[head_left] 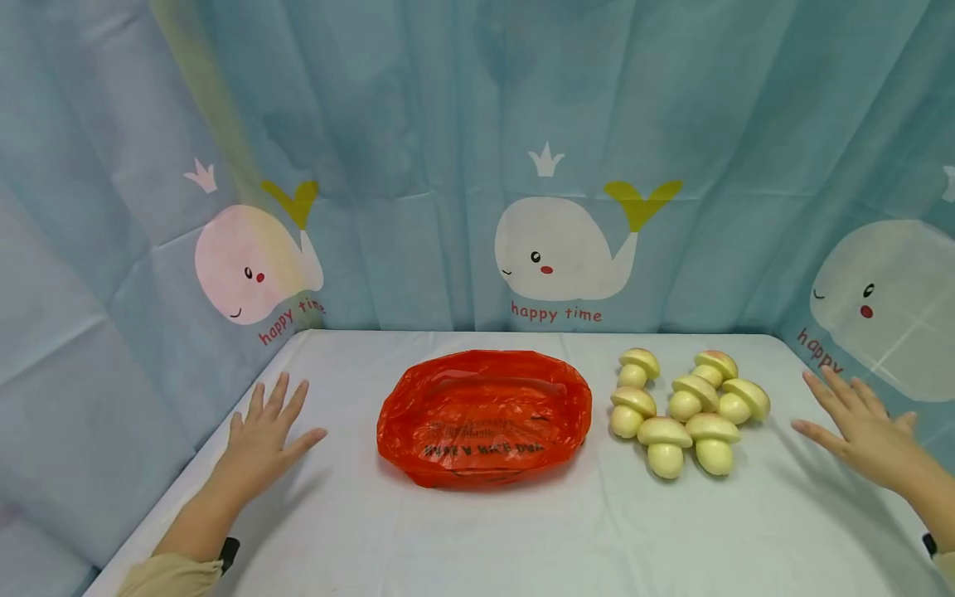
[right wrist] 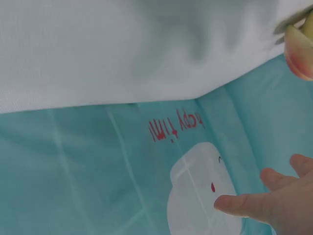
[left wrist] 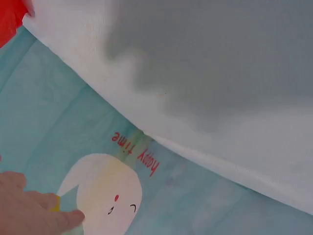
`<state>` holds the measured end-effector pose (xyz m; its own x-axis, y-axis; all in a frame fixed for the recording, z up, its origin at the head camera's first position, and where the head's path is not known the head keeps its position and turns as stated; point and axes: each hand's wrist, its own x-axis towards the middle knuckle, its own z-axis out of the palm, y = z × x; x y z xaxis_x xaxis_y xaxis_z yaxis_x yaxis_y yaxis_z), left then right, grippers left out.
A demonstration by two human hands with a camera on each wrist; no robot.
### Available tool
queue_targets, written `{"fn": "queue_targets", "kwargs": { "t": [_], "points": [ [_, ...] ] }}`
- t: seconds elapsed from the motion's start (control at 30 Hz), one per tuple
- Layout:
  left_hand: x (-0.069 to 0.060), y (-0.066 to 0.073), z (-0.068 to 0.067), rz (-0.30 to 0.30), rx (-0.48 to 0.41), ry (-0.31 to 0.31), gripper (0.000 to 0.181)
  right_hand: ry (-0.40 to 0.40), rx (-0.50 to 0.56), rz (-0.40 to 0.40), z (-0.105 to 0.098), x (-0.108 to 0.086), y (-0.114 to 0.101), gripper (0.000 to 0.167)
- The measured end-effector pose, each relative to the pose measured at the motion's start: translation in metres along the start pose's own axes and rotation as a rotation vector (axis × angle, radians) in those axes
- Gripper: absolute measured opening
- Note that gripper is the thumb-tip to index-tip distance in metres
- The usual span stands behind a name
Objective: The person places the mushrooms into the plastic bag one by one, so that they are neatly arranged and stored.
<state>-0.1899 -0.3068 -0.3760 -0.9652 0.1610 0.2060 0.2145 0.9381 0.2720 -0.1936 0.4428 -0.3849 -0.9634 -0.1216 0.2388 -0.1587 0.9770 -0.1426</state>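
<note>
A red plastic bag with dark printed lettering lies spread at the middle of the table, its rim forming an oval. To its right sit several pale yellow mushroom-shaped objects in a loose cluster; one cap, tinged pink, shows at the right wrist view's edge. My left hand, fingers spread, hovers over the table left of the bag, touching nothing. On the far side, my right hand is likewise spread, right of the cluster and holding nothing. Both wrist views catch only part of each hand.
A white cloth covers the table. Light blue curtains printed with whales and the words "happy time" stand behind it and along both sides, close to the table's edges.
</note>
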Motion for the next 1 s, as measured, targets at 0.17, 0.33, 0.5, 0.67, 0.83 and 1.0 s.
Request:
{"fn": "queue_targets", "kwargs": {
  "t": [0.17, 0.33, 0.5, 0.67, 0.83, 1.0],
  "points": [
    [0.005, 0.001, 0.007, 0.118, -0.096, 0.019, 0.084, 0.013, 0.032, -0.003, 0.004, 0.004, 0.001, 0.088],
    [0.015, 0.008, 0.019, 0.259, -0.157, 0.01, 0.079, 0.02, 0.078, 0.002, 0.008, 0.008, 0.006, 0.086],
    [0.025, 0.018, 0.03, 0.322, -0.168, -0.063, 0.076, -0.032, 0.147, 0.007, 0.012, 0.013, 0.007, 0.085],
    [0.034, 0.03, 0.04, 0.358, -0.189, -0.15, 0.076, -0.047, 0.22, -0.039, 0.015, 0.017, 0.003, 0.081],
    [0.043, 0.037, 0.046, 0.359, -0.195, -0.225, 0.076, -0.04, 0.267, -0.076, 0.018, 0.02, -0.001, 0.078],
    [0.05, 0.041, 0.047, 0.308, -0.2, -0.298, 0.076, -0.068, 0.334, -0.117, 0.023, 0.025, -0.004, 0.075]
  ]
}}
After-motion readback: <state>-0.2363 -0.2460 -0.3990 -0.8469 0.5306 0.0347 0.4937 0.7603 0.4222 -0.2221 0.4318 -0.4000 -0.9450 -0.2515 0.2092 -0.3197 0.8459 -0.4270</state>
